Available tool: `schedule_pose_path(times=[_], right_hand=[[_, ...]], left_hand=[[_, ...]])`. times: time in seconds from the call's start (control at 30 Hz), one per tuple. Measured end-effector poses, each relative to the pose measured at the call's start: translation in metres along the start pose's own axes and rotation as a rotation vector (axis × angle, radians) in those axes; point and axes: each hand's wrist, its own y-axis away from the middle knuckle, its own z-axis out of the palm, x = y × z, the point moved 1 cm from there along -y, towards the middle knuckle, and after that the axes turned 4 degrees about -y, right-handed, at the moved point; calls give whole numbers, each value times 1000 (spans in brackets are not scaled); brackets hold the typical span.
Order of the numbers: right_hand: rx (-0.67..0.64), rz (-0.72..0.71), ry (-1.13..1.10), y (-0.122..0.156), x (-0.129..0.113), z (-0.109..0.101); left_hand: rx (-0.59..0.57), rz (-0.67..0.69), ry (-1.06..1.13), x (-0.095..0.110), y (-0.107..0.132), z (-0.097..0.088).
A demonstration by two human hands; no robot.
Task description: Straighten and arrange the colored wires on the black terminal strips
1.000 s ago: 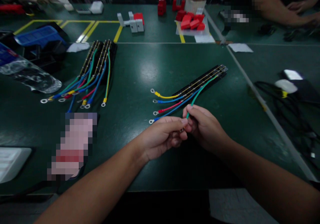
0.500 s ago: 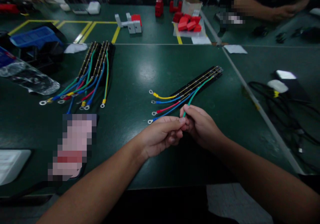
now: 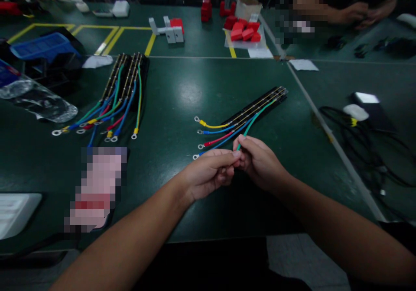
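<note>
A black terminal strip [image 3: 253, 108] lies slanted on the green table, with yellow, blue, red and green wires coming off its near side. The green wire [image 3: 250, 126] runs down into my hands, and its end is hidden by the fingers. My right hand [image 3: 256, 156] pinches this wire between thumb and fingers. Close against it, my left hand [image 3: 214, 169] is closed with the thumb on the index finger at the hidden wire end. Ring lugs tip the other wires; the yellow wire's ring lug [image 3: 196, 119] lies left of the strip.
Two similar wired strips [image 3: 128, 76] lie at the left, near a blue tray [image 3: 42, 48]. A blurred-out phone [image 3: 97, 182] is at front left. Red parts [image 3: 245, 30] sit on a bag at the back. Black cables [image 3: 367, 148] lie right. A co-worker's hands [image 3: 360, 16] are at far right.
Both hands stay together on the green wire, with only a slight shift of the fingers. The view has moved a little, and the co-worker's hands have shifted.
</note>
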Motion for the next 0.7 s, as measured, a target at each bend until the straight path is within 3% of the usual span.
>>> schedule_pose_path(times=[0.7], right_hand=[[-1, -9, -6, -1, 1, -1]], left_hand=[[12, -11, -36, 0, -1, -2]])
